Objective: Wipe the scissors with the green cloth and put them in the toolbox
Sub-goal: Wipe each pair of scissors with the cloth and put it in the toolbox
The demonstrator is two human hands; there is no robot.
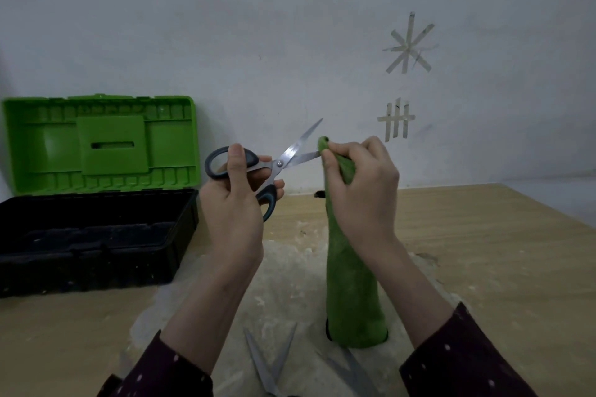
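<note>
My left hand (233,203) grips the black-handled scissors (283,161) by their loops and holds them up with the blades spread, tips pointing right and up. My right hand (361,190) pinches the green cloth (351,300) around the tip of the lower blade. The rest of the cloth hangs down to the table. The toolbox (96,235) stands at the left with its black tray exposed and its green lid (100,142) raised against the wall.
Two more pairs of scissors lie on the table at the bottom edge, one (267,361) with blades spread and another (351,371) partly hidden below the cloth. The wooden table (483,251) carries a pale dusty patch in the middle. A wall stands close behind.
</note>
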